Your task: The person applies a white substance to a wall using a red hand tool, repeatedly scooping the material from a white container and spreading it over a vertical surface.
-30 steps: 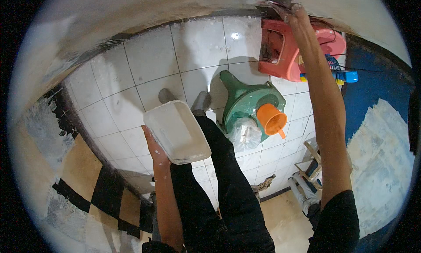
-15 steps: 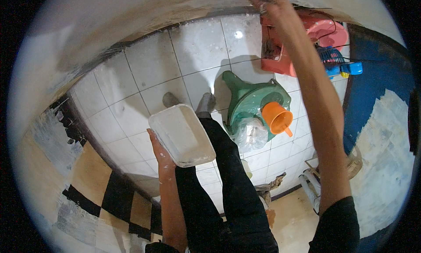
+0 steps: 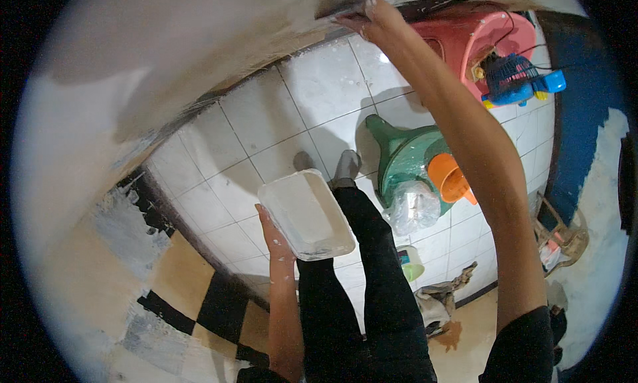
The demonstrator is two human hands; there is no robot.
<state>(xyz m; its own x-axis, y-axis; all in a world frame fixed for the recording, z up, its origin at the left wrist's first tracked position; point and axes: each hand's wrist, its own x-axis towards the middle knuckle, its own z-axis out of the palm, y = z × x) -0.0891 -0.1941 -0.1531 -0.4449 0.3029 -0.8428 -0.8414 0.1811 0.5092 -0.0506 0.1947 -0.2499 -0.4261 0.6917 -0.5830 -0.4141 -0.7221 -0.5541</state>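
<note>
My left hand (image 3: 274, 238) grips the long side of a shallow white rectangular tub (image 3: 327, 253), with off-white paste coating its inside. The tub is held above my legs, a little tilted. Up at the far wall (image 3: 219, 44), my right hand (image 3: 380, 23) is closed around a wide, flat, dark-bladed putty knife (image 3: 342, 6). The blade lies at or against the pale, smeared wall surface; I cannot tell whether its whole edge touches. White smears show on my left hand and wrist.
A green plastic stool (image 3: 392, 147) bears an orange mug (image 3: 446, 177) and a clear plastic bag (image 3: 413, 207). Beyond my right arm stand a pink chair (image 3: 512, 34) and a blue fan (image 3: 515, 77) with cords. A crumpled cloth (image 3: 435, 306) and a wooden stool (image 3: 565, 243) are nearer, right.
My right hand has shifted left and nearer along the wall with the putty knife. The whole view has turned, so the floor and tub sit further right; my left hand still holds the tub.
</note>
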